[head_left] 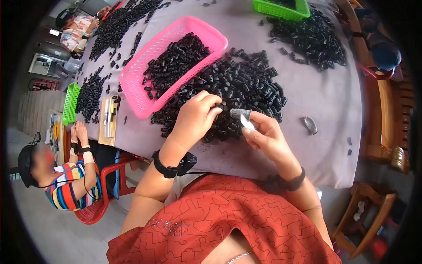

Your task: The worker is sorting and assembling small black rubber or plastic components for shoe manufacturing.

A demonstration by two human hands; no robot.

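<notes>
My left hand (198,116) is closed at the fingertips on a small black part (218,105), held over the near side of a large heap of black parts (246,83). Just to its right, my right hand (270,138) pinches a small pale blade (247,123) between thumb and fingers. A dark grey sleeve (240,113) covers the tip of its index finger. The two hands are close together but apart. Beyond my left hand stands a pink plastic basket (136,94), partly filled with the same black parts.
A curved grey piece (310,125) lies on the cloth-covered table (325,154) at right. More heaps surround green baskets (281,11) at the far right and left (71,103). A packet with a yellow tool (108,121) lies left. Two other people sit along the left side.
</notes>
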